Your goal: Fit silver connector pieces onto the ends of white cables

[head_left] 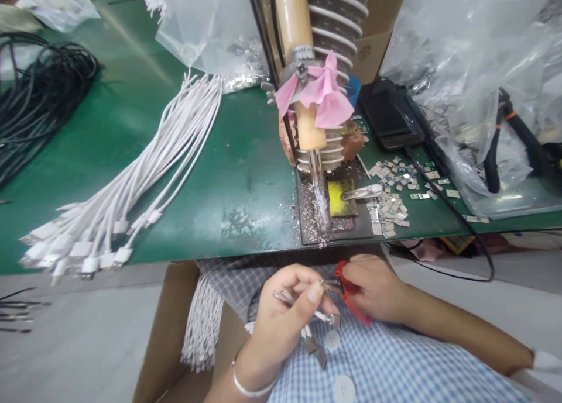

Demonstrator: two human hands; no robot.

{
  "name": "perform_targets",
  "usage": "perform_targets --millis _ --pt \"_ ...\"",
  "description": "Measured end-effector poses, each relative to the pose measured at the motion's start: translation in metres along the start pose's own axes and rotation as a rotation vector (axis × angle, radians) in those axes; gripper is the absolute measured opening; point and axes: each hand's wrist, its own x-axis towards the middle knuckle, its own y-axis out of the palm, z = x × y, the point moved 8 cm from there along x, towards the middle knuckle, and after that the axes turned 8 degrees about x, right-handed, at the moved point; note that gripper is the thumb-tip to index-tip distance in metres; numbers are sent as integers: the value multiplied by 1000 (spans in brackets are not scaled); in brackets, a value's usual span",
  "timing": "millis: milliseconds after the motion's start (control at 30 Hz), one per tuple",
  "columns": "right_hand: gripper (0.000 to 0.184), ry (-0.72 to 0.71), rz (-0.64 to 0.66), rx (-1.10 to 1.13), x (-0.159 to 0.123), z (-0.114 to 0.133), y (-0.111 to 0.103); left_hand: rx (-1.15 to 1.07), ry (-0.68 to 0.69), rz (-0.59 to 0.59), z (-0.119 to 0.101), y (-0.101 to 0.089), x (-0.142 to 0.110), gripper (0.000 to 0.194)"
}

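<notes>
Soldering iron with a wooden handle hangs tip down in the head view, over the green table. A pink cloth is tied on it.

On the person's side of the iron, past the table edge, are both hands. The left hand has its thumb and finger pinched shut on a small end. Thin white cables are tucked in its fingers, and metal plugs dangle below. The right hand is wrapped round red-handled pliers. Their tip is right by the left fingertips, but I cannot tell how wide the jaws are.

Just right of the iron is a yellow sponge. Farther right lie little metal pieces, with a black phone behind them. Left of the iron is a bundle of white USB cables, and farther left is a pile of black cables. A cardboard box sits lower, to the iron's left.
</notes>
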Motion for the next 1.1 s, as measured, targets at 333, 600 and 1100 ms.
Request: perform_targets --millis 333,600,1100 --pt "46 297 70 479 -7 -7 32 4 129 -11 -3 0 4 15" --pt "34 37 -39 150 4 4 -4 68 42 -137 -4 -3 -1 25" --pt "30 -43 -52 -9 5 8 -7 161 114 -82 -5 1 0 22"
